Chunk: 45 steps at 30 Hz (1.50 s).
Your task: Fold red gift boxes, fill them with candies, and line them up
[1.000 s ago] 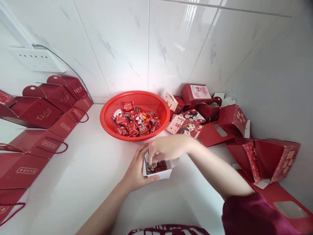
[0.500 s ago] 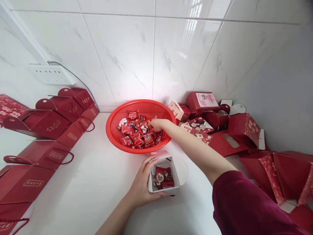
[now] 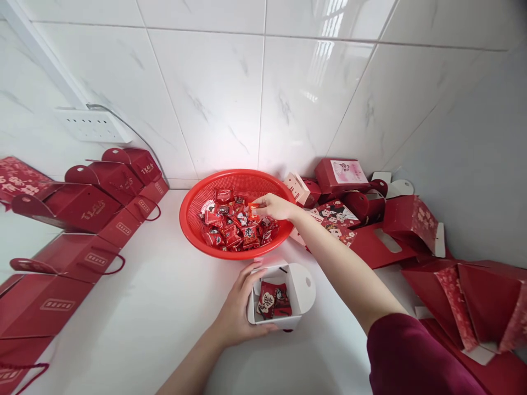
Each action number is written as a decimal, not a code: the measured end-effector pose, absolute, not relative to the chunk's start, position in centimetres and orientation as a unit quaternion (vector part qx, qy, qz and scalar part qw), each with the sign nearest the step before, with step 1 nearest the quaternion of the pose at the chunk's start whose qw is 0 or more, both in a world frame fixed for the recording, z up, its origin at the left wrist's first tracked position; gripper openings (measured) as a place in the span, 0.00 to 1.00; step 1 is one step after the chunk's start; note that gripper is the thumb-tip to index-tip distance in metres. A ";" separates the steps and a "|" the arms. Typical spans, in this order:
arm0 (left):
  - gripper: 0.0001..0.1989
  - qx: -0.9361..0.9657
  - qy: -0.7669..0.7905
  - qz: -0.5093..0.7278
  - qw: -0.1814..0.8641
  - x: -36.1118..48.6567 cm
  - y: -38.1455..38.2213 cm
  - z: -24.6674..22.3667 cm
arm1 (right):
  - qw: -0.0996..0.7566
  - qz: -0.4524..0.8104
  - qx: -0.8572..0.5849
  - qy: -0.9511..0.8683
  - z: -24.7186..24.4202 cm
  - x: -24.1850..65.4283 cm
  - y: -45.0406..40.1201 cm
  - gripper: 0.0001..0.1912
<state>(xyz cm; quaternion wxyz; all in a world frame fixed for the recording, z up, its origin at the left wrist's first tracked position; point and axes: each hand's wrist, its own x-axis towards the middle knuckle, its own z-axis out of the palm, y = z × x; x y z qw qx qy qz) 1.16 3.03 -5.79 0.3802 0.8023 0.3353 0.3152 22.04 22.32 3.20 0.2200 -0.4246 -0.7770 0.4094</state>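
Observation:
My left hand [image 3: 241, 310] is wrapped round the left side of a small open box [image 3: 295, 291] with white inner walls. Inside it lie a few dark red packets [image 3: 274, 300]. Behind the box stands a red plastic basket [image 3: 191, 233] holding several red wrapped sweets [image 3: 230, 233]. Over the basket's right part, my right hand [image 3: 274, 207] pinches an orange-red packet [image 3: 252, 210] between thumb and fingers.
Red gift boxes [image 3: 88, 208] with cord handles line the left side. On the right is a pile of red boxes and flattened cartons [image 3: 411, 219]. A tiled wall [image 3: 222, 99] rises behind, with a socket strip [image 3: 94, 125] and cable at the left.
My right hand has lifted slightly out of the sweets and moved right, with an orange-red packet now showing in its fingers. My left hand still holds the box, whose round flap shows more clearly.

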 end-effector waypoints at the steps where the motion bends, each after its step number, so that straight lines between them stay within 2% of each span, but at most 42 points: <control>1: 0.49 0.803 0.332 0.319 0.379 1.2 3.1 -5.8 | 0.226 0.428 -0.406 -0.775 3.6 22.3 21.4 0.14; 7: 0.49 0.801 0.312 0.343 0.378 1.5 3.2 -5.8 | 0.279 0.521 -0.302 -0.748 5.7 24.2 14.5 0.17; 12: 0.49 0.797 0.310 0.354 0.378 1.8 3.2 -5.7 | 0.305 0.489 -0.319 -0.752 7.1 25.2 8.1 0.13; 17: 0.48 0.797 0.301 0.362 0.379 1.9 3.1 -5.7 | 0.267 0.331 -0.327 -0.844 7.0 24.9 3.7 0.09; 22: 0.51 0.800 0.317 0.350 0.369 1.7 3.0 -6.0 | 0.168 0.139 -0.416 -0.883 4.6 23.0 2.7 0.11; 25: 0.53 0.800 0.324 0.342 0.373 1.7 2.8 -5.6 | 0.187 0.094 -0.435 -0.876 3.8 23.3 2.3 0.11; 30: 0.53 0.764 0.349 0.342 0.422 1.1 1.5 -3.8 | 0.381 0.161 -0.470 -0.780 2.7 26.6 0.0 0.11; 33: 0.39 0.701 0.429 0.364 0.437 -0.1 0.8 -3.3 | 0.463 0.230 -0.538 -0.666 0.3 28.2 -1.4 0.11; 35: 0.29 0.652 0.492 0.368 0.445 -1.2 0.6 -3.5 | 0.480 0.279 -0.566 -0.610 -1.6 28.8 -1.9 0.12; 37: 0.26 0.637 0.516 0.346 0.457 -2.2 0.4 -4.0 | 0.475 0.300 -0.574 -0.595 -3.2 28.9 -2.1 0.12; 39: 0.27 0.675 0.484 0.320 0.456 -2.8 0.1 -4.5 | 0.467 0.306 -0.559 -0.612 -4.2 28.8 -2.0 0.14; 40: 0.30 0.706 0.457 0.309 0.444 -2.9 -0.1 -4.7 | 0.465 0.312 -0.542 -0.627 -4.5 28.6 -2.0 0.17; 43: 0.43 0.771 0.397 0.297 0.400 -2.4 -0.8 -4.9 | 0.448 0.347 -0.478 -0.671 -4.9 28.2 -2.1 0.29; 45: 0.43 0.775 0.383 0.292 0.409 -1.8 -0.9 -4.8 | 0.427 0.378 -0.456 -0.683 -5.0 28.0 -2.5 0.39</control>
